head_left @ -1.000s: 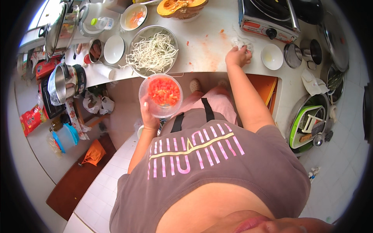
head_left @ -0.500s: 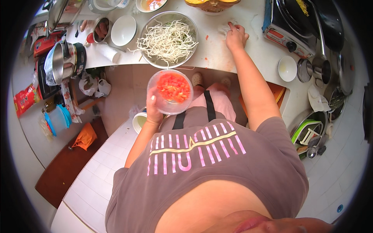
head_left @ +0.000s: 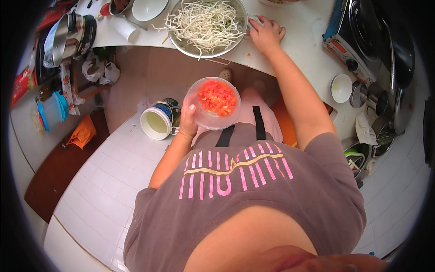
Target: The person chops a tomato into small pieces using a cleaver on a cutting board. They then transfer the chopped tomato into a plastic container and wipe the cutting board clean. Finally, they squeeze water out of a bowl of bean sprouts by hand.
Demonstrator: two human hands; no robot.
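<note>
In my left hand point(head_left: 189, 120) is a clear round plastic bowl point(head_left: 204, 119), gripped at its left side with the thumb at the rim. Chopped red pieces point(head_left: 217, 97), which look like tomato, fill part of it. My right hand point(head_left: 267, 37) rests on the white counter, fingers curled down over a crumpled white paper towel point(head_left: 259, 21), mostly hidden under them. Just left of that hand stands a wide metal basin point(head_left: 206, 55) heaped with white noodle-like strands point(head_left: 204, 29), a little green showing beneath. Small red bits point(head_left: 249, 55) lie near the counter's edge.
A portable gas stove point(head_left: 346, 59) and a small white bowl point(head_left: 340, 88) stand at the right. To the left are a white bowl point(head_left: 149, 8) and a white roll point(head_left: 125, 29). A white bucket point(head_left: 155, 123) stands below, left of my forearm.
My right hand has moved left along the counter, from bare surface to beside the metal basin. The plastic bowl stays in my left hand. The whole view has shifted.
</note>
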